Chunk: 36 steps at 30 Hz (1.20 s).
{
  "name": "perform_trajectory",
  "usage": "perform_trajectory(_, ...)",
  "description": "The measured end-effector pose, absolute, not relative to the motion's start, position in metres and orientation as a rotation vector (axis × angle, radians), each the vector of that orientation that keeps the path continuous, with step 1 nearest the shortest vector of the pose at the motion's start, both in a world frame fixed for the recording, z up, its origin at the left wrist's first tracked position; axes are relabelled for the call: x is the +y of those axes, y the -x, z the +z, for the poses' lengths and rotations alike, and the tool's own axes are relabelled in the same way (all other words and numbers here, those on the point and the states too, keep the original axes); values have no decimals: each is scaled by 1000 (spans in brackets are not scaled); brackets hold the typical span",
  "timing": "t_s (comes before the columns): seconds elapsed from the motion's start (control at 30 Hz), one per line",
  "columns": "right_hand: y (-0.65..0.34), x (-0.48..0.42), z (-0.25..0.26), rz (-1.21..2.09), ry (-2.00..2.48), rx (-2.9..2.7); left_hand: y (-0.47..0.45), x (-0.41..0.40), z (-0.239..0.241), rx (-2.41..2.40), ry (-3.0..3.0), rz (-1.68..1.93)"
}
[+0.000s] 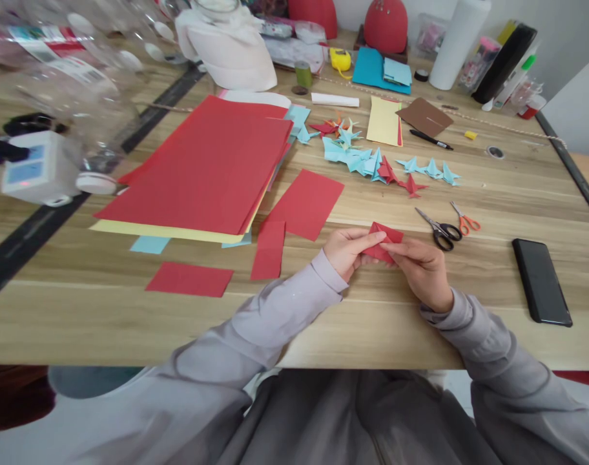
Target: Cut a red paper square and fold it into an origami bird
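Observation:
A small folded piece of red paper (389, 235) is held between both hands just above the table near its front. My left hand (349, 250) pinches its left side, thumb on top. From the right, my right hand (424, 266) grips the near edge with thumb and fingertips. The fingers hide part of the folds. Left of the hands lie cut red pieces: a rectangle (308, 205), a narrow strip (269, 250) and another strip (190, 279). Beyond the hands are several folded paper cranes, blue (372, 164) and red (411, 186).
Black-handled scissors (444, 234) and small orange scissors (464, 221) lie right of the hands, with a phone (541, 281) farther right. A stack of red sheets (207, 168) covers the left middle. Plastic bottles (95, 123) crowd the far left. A black pen (431, 139) rests farther back.

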State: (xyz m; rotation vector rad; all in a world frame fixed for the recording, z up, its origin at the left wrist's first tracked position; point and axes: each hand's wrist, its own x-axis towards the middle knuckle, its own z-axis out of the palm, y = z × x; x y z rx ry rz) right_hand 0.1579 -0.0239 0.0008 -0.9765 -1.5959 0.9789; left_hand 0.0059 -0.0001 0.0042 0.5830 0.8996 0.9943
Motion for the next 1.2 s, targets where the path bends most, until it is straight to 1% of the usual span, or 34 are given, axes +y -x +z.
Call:
perform_trajectory(0.13,-159,-26,4,1070,982,-1593,-5,1,5,933,-640,1076)
perform_trajectory(0.3,-157,-25,7,1185,1140,-1302,-2,3,0,1011,-799,1090)
perform_trajectory(0.5,-157,-18,4,1455,1217,-1296,1,2,-4,1004,-1057,1066)
perform_trajectory(1.2,-157,-19,6,1429,1267,-1372,0,2,0,1098,-1216,1068)
